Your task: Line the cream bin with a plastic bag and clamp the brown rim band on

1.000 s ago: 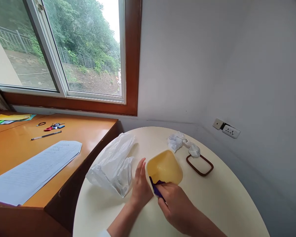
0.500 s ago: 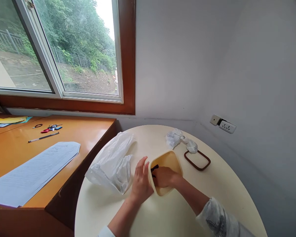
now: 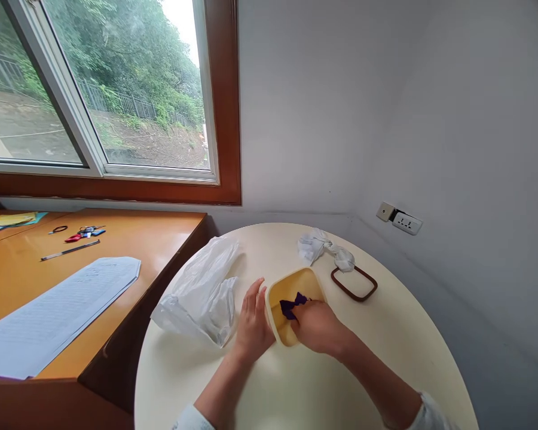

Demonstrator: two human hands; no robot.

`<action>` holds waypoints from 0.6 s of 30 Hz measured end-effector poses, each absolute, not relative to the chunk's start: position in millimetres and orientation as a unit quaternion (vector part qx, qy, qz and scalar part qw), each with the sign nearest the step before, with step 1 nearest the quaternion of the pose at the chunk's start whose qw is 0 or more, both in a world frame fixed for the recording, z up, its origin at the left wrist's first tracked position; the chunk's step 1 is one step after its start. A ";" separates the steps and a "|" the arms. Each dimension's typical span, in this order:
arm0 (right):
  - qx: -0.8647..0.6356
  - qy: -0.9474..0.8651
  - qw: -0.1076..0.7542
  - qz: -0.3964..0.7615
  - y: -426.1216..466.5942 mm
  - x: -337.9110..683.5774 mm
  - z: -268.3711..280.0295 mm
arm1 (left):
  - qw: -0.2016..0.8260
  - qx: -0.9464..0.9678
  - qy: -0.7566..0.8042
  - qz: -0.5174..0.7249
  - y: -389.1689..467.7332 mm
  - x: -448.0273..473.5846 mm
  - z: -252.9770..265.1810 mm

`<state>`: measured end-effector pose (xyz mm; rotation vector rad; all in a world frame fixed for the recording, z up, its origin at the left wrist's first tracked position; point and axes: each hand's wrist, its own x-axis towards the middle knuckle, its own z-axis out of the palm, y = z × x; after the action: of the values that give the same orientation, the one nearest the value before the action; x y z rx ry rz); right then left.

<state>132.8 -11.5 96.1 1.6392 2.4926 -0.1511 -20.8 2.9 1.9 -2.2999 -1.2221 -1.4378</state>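
A pale yellow bin (image 3: 275, 292) is tilted on the round table, its open mouth turned toward me. My left hand (image 3: 254, 325) grips its left side, fingers along the outer wall. At the bin's mouth, my right hand (image 3: 320, 325) is closed on a dark purple cloth (image 3: 291, 306), which hangs in front of the bin's inner wall. The hand covers part of the cloth and of the rim. To the right of the bin lies a brown rounded rectangular ring (image 3: 371, 294).
A crumpled clear plastic bag (image 3: 201, 292) lies left of the bin. A knotted whitish bag (image 3: 316, 246) rests at the back of the round table (image 3: 385, 358). On the wooden desk (image 3: 161, 239) are papers (image 3: 72, 316), a pen (image 3: 70, 251) and keys (image 3: 87, 233).
My right hand has drawn back from deep inside the bin to its mouth, bringing the dark cloth more into view. The left hand keeps its hold. The view has shifted slightly.
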 end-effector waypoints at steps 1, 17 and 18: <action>0.545 0.834 0.064 -0.053 -17.3 138.4 98.5 | 0.078 -0.770 -0.410 -0.481 3.2 -20.9 2.0; 0.356 0.897 -0.263 0.001 -59.9 186.5 66.9 | -0.055 -0.731 -0.411 -0.542 -2.0 -23.8 8.3; 0.356 0.891 -0.280 0.022 -55.9 187.5 61.4 | -0.071 -0.725 -0.415 -0.545 -2.9 -22.6 8.8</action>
<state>187.5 -55.9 61.4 1.3742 3.4453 0.0854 -22.6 -2.9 8.8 -2.3886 -1.3650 -1.7935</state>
